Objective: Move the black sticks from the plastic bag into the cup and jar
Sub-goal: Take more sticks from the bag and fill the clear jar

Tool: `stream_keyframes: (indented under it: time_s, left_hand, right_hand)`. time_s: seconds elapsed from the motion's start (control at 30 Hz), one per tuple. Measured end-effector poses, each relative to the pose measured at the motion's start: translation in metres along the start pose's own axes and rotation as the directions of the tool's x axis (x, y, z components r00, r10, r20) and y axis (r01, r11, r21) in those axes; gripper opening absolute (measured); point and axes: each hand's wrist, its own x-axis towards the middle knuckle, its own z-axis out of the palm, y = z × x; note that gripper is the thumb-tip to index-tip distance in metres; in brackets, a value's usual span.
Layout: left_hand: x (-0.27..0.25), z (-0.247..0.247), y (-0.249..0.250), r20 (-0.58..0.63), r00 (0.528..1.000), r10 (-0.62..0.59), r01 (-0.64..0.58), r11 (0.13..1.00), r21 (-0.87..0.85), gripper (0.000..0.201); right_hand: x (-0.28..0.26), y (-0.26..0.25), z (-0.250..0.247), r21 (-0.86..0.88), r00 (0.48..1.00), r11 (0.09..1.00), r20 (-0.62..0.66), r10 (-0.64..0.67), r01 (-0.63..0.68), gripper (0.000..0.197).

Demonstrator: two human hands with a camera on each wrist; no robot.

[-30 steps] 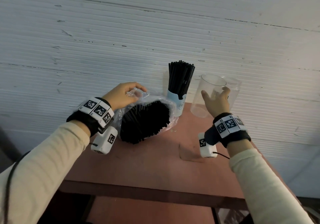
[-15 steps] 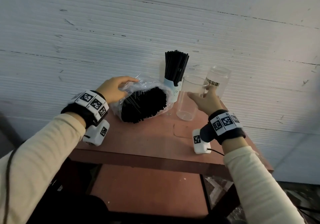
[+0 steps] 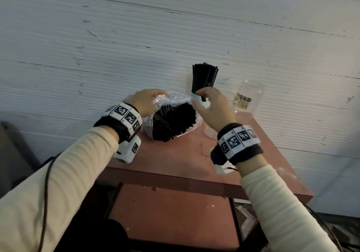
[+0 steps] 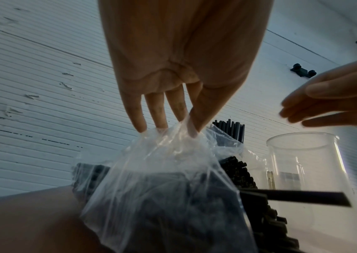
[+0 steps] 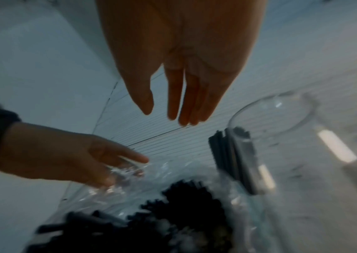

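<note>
A clear plastic bag [image 3: 155, 123] full of black sticks [image 3: 175, 121] lies on the red-brown table [image 3: 175, 160], its mouth facing right. My left hand [image 3: 155, 100] pinches the crumpled top of the bag [image 4: 173, 154] between thumb and fingers [image 4: 195, 119]. My right hand [image 3: 198, 98] hovers just right of the bag mouth, fingers [image 5: 182, 106] straight, holding nothing. An empty clear cup [image 4: 303, 171] stands right of the bag, partly hidden behind my right hand in the head view. The empty glass jar [image 3: 250, 98] stands behind it.
A light blue paper cup packed with upright black sticks [image 3: 204, 76] stands against the white ribbed wall [image 3: 116, 47] behind the bag. One loose stick [image 4: 303, 198] pokes out of the bag mouth toward the clear cup. The table's front edge [image 3: 175, 181] is near my forearms.
My right hand brought the clear cup left, set it on the table in front of the jar, let go and moved to the bag mouth. My left hand kept hold of the bag.
</note>
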Motion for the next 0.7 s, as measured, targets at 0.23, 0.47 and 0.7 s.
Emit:
stream_keyframes:
  time_s: [0.23, 0.47, 0.7]
  left_hand:
    - [0.008, -0.006, 0.001, -0.028, 0.999, 0.024, -0.026, 0.998, -0.054, 0.063]
    - [0.017, -0.010, 0.005, -0.027, 0.999, 0.021, -0.022, 0.999, -0.038, 0.068]
    - [0.023, -0.010, 0.006, -0.047, 0.999, 0.026, -0.028, 0.999, -0.030, 0.067]
  right_hand:
    - [0.030, -0.036, 0.064, -0.153, 0.845, 0.978, 0.534, -0.040, 0.143, 0.033]
    - [0.049, -0.028, 0.096, -0.410, 0.864, 0.912, 0.464, 0.197, 0.012, 0.045]
    - [0.056, -0.021, 0.100, -0.373, 0.835, 0.926, 0.524, 0.169, 0.047, 0.042]
